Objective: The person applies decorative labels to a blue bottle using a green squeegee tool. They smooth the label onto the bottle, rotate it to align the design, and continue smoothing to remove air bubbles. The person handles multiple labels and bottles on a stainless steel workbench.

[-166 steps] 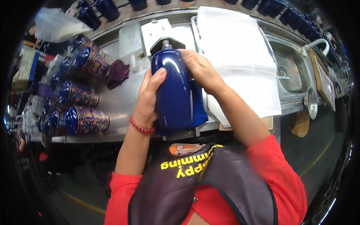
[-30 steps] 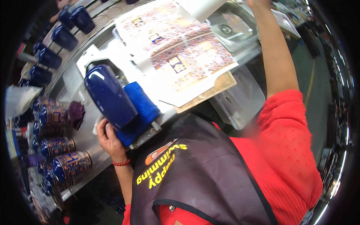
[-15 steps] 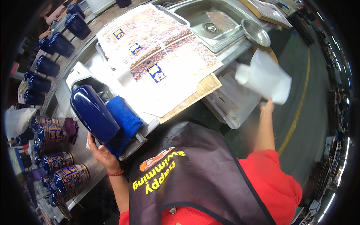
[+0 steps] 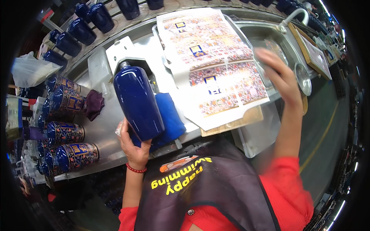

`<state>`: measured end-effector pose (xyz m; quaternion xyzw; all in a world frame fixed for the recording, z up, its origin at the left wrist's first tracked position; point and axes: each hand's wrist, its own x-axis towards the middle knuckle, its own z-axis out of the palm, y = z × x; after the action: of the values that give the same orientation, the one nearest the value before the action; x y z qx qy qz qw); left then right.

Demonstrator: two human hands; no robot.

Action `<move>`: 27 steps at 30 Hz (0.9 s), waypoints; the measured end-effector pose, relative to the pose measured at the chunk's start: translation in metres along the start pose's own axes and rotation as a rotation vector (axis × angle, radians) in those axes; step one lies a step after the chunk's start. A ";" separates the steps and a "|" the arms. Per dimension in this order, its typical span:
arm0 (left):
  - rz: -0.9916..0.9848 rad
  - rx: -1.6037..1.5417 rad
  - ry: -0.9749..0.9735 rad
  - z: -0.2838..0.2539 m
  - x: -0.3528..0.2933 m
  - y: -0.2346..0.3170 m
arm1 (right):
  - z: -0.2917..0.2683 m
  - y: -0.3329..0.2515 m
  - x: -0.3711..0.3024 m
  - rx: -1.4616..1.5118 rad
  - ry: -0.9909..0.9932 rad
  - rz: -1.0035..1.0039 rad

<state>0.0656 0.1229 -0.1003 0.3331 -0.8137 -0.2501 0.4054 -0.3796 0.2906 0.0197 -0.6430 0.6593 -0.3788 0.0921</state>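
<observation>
Dark-blue vase: the plain, glossy vase (image 4: 138,102) lies aslant left of centre, neck toward the far side in the notch of a white holder (image 4: 120,49), its near end close to the counter's near edge.
Left hand: the left hand (image 4: 134,148) is at that near end, fingers curved along the left side, thumb against the base; whether they grip or only steady it, I cannot tell.
Right hand: the right hand (image 4: 278,73), blurred, reaches over the right edge of the patterned sheets (image 4: 216,69), fingers stretched and slightly parted, with nothing visible in them; contact with the paper cannot be made out.
Blue cloth: this cloth (image 4: 171,115) lies along the vase's right flank, filling much of the gap to the sheets.
Wooden board: the board (image 4: 235,121), under the sheets, juts past the counter's near edge above a whitish bin (image 4: 258,133).
Left room: a stretch of steel counter (image 4: 106,129) shows between the vase and the patterned jars (image 4: 79,154).
Right limit: the sink (image 4: 248,29) and its curved tap (image 4: 296,17) stand beyond the sheets.
</observation>
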 end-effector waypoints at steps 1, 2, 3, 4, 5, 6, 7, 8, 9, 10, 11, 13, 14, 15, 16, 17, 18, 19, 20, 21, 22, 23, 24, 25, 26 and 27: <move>-0.012 0.003 -0.003 0.000 -0.001 0.000 | 0.017 0.010 0.050 -0.143 -0.035 -0.060; -0.016 -0.001 -0.001 0.000 -0.001 -0.001 | 0.042 0.026 0.101 -0.227 -0.038 -0.089; -0.020 -0.004 -0.001 0.000 -0.002 -0.001 | 0.066 0.043 0.145 -0.297 -0.059 -0.039; -0.036 -0.001 -0.006 -0.001 -0.003 -0.001 | 0.090 0.063 0.186 -0.419 -0.094 -0.004; -0.035 0.012 -0.017 -0.001 -0.003 -0.002 | 0.110 0.082 0.222 -0.547 -0.132 0.083; -0.031 0.019 -0.021 -0.002 -0.003 -0.002 | 0.126 0.102 0.251 -0.637 -0.142 0.081; -0.049 0.028 -0.026 -0.003 -0.003 -0.002 | 0.140 0.121 0.276 -0.758 -0.160 0.150; -0.028 0.033 -0.030 -0.004 -0.002 -0.003 | 0.148 0.139 0.296 -0.783 -0.177 0.183; -0.048 0.027 -0.035 -0.004 -0.002 -0.002 | 0.155 0.155 0.313 -0.830 -0.197 0.219; -0.044 0.025 -0.045 -0.005 -0.001 -0.003 | 0.158 0.171 0.329 -0.834 -0.204 0.195; -0.039 0.020 -0.059 -0.005 0.000 -0.003 | 0.157 0.186 0.341 -0.845 -0.214 0.161; -0.045 0.023 -0.057 -0.004 0.002 -0.003 | 0.157 0.209 0.353 -0.870 -0.234 0.098; -0.045 0.023 -0.056 -0.004 0.002 -0.004 | 0.157 0.218 0.357 -0.853 -0.246 0.081; -0.053 -0.003 -0.055 -0.003 0.003 -0.003 | 0.157 0.225 0.360 -0.835 -0.256 0.063; -0.061 -0.027 -0.054 -0.002 0.004 -0.003 | 0.157 0.229 0.360 -0.815 -0.264 0.045; -0.069 -0.049 -0.051 -0.001 0.004 -0.003 | 0.158 0.232 0.360 -0.795 -0.272 0.026; -0.054 -0.047 -0.050 -0.001 0.005 -0.003 | 0.159 0.233 0.358 -0.720 -0.219 -0.007; -0.040 -0.045 -0.047 0.000 0.006 -0.003 | 0.160 0.233 0.356 -0.703 -0.179 -0.055; -0.040 -0.038 -0.056 0.000 0.006 -0.004 | 0.161 0.232 0.353 -0.686 -0.139 -0.106; -0.023 -0.039 -0.043 0.000 0.006 -0.004 | 0.161 0.230 0.350 -0.670 -0.097 -0.157; -0.019 -0.035 -0.041 -0.001 0.007 -0.004 | 0.161 0.228 0.347 -0.663 -0.063 -0.188; -0.015 -0.030 -0.039 -0.002 0.007 -0.004 | 0.161 0.225 0.345 -0.678 -0.039 -0.201; -0.008 -0.025 -0.045 -0.003 0.007 -0.004 | 0.161 0.222 0.343 -0.692 -0.013 -0.215; -0.002 -0.020 -0.052 -0.004 0.008 -0.004 | 0.161 0.218 0.342 -0.706 0.013 -0.229; 0.004 -0.014 -0.058 -0.004 0.008 -0.004 | 0.161 0.212 0.340 -0.750 0.060 -0.208; 0.004 -0.020 -0.060 -0.005 0.008 -0.004 | 0.162 0.205 0.340 -0.799 0.091 -0.260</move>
<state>0.0674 0.1138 -0.0963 0.3198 -0.8236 -0.2676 0.3845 -0.4937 -0.1066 -0.0948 -0.6886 0.6711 -0.1297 -0.2422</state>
